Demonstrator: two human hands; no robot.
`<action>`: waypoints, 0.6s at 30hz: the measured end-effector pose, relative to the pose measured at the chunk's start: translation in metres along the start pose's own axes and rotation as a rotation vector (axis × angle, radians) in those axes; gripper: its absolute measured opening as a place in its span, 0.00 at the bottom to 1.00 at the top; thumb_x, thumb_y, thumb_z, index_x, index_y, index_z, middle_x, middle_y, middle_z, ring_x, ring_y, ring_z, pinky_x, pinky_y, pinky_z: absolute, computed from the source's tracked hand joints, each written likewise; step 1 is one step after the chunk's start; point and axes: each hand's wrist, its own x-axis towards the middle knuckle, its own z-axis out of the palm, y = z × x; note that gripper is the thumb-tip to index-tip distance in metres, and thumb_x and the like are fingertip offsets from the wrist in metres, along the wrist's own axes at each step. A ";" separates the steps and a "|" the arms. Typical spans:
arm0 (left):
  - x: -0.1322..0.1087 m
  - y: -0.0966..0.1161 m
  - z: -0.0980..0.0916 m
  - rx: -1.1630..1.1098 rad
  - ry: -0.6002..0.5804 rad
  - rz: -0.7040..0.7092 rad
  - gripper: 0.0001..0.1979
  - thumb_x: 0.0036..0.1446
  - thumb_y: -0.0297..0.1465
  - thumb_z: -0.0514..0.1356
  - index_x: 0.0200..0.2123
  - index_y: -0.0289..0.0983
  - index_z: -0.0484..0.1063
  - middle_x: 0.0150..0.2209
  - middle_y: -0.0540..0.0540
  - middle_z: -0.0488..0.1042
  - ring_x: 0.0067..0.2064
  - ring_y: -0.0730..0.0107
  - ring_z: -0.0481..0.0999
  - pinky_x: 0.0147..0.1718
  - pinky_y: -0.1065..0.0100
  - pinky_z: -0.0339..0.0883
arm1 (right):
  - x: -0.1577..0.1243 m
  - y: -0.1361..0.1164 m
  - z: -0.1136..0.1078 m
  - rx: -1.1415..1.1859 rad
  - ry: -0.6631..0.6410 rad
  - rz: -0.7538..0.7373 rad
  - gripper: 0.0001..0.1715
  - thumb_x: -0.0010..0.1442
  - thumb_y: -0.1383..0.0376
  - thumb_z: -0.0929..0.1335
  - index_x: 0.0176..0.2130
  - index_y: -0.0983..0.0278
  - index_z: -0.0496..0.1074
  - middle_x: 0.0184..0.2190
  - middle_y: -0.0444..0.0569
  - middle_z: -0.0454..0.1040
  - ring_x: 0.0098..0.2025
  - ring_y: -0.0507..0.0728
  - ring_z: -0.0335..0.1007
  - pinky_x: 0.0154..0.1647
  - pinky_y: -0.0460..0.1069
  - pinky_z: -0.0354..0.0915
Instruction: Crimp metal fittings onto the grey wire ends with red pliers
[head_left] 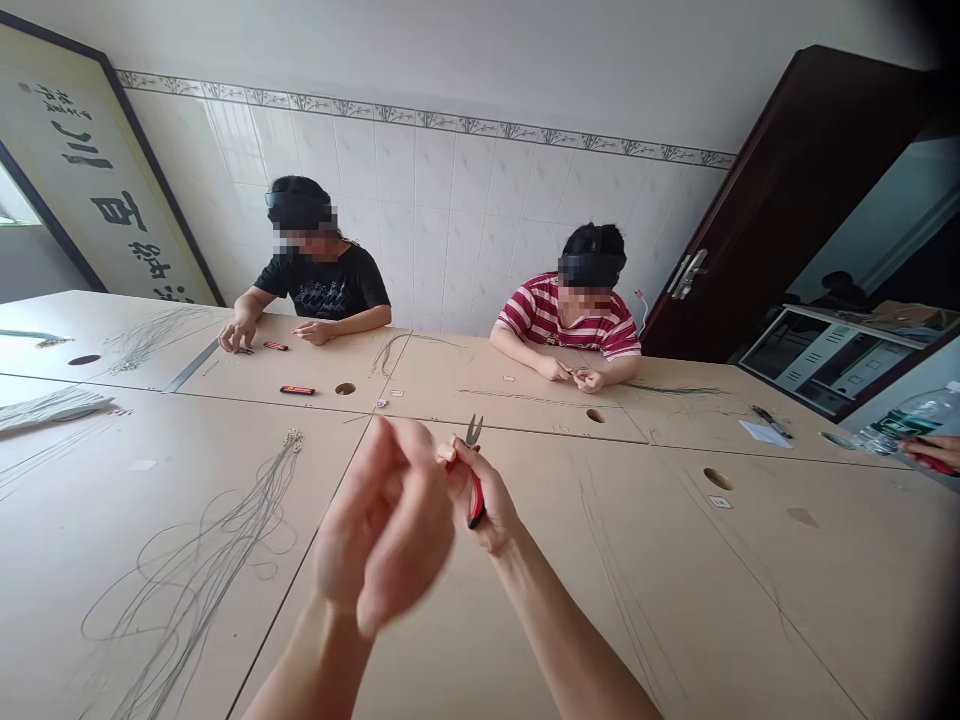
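Observation:
In the head view, my right hand is closed round small pliers with red and black handles. Their metal jaws point up and away from me, slightly apart. My left hand is raised just to the left, nearer the camera and a little blurred. Its fingers are curled together; anything between them is too small or hidden to make out. On the table to the left lies a loose bundle of thin grey cords with small metal ends gathered at the top.
Across the table sit a person in a black shirt and a person in a striped shirt, both handling small things. Lighters, more cords and a cable hole are around. A plastic bottle and another person's hand are at right.

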 end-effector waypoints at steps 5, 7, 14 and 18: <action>0.036 0.021 -0.040 0.208 0.457 0.434 0.22 0.70 0.37 0.43 0.38 0.43 0.77 0.44 0.49 0.80 0.49 0.71 0.77 0.48 0.70 0.71 | -0.019 -0.002 0.001 -0.241 0.011 -0.174 0.11 0.57 0.61 0.72 0.29 0.62 0.68 0.28 0.43 0.66 0.32 0.52 0.64 0.41 0.51 0.65; 0.045 0.016 -0.059 0.277 0.498 0.481 0.19 0.69 0.39 0.47 0.39 0.42 0.77 0.51 0.48 0.77 0.58 0.66 0.71 0.57 0.65 0.65 | -0.027 -0.006 0.003 -0.422 0.001 -0.246 0.10 0.59 0.60 0.71 0.30 0.62 0.69 0.29 0.44 0.69 0.34 0.53 0.65 0.39 0.50 0.63; 0.031 -0.025 -0.076 0.696 0.414 0.031 0.21 0.64 0.44 0.53 0.39 0.34 0.78 0.42 0.39 0.80 0.45 0.58 0.78 0.48 0.58 0.69 | -0.042 -0.025 0.020 -0.878 -0.092 -0.366 0.09 0.65 0.60 0.65 0.33 0.61 0.67 0.40 0.48 0.74 0.37 0.53 0.67 0.42 0.51 0.62; 0.011 -0.031 -0.065 0.872 0.260 -0.166 0.21 0.65 0.43 0.51 0.38 0.35 0.78 0.42 0.41 0.80 0.43 0.61 0.77 0.48 0.59 0.69 | -0.041 -0.036 0.027 -0.975 -0.071 -0.436 0.09 0.65 0.61 0.65 0.34 0.61 0.68 0.45 0.49 0.73 0.40 0.54 0.68 0.42 0.51 0.63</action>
